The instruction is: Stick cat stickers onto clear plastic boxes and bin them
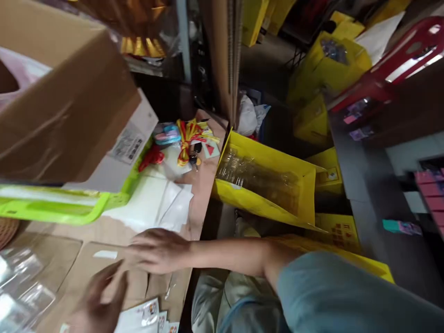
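Observation:
My right hand (159, 252) reaches in from the right and lies low over the brown cardboard (79, 273) covering the table. Its fingers look stretched out, slightly blurred, with nothing visible in them. Nearer the bottom edge, my left hand (100, 298) has its thumb and fingers apart over the same cardboard, blurred by motion and holding nothing I can see. A small white strip (106, 254) rests just beyond both hands. Printed white cards (138, 319) lie beside my left hand. Clear plastic packs (24, 286) are at the far left.
A large cardboard box (69, 106) sits above a lime green tray (62, 210). White papers (152, 199) and a red-yellow cord bundle (187, 138) lie behind my hands. A yellow bin (270, 152) with clear plastic packaging stands right of the table. A dark bench (374, 199) runs farther right.

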`<action>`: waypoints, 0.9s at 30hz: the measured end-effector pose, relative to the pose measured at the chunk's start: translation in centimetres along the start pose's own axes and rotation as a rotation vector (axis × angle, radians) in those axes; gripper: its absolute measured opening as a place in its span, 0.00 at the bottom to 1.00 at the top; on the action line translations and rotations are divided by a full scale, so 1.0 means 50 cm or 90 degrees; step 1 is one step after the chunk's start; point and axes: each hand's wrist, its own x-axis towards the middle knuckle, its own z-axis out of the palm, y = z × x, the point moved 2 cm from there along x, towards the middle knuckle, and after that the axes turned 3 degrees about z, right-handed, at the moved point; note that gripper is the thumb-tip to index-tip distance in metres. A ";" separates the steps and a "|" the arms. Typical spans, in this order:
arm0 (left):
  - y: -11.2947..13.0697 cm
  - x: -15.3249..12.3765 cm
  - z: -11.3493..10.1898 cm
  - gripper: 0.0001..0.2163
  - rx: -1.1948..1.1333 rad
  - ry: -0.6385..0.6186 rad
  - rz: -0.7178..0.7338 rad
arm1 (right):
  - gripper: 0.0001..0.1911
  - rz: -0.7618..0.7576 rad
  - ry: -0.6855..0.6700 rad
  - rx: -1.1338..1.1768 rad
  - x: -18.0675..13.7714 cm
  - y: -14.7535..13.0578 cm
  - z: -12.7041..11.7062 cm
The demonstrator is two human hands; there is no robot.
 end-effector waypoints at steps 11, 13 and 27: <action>0.522 0.686 0.376 0.17 0.113 -0.188 0.251 | 0.17 0.744 -0.019 -0.116 -0.589 0.733 -0.320; 0.576 0.777 0.472 0.18 0.142 -0.247 0.283 | 0.17 0.809 -0.064 -0.133 -0.677 0.845 -0.308; 0.804 1.160 0.960 0.28 0.237 -0.359 0.373 | 0.22 0.903 -0.078 -0.215 -0.877 1.308 -0.207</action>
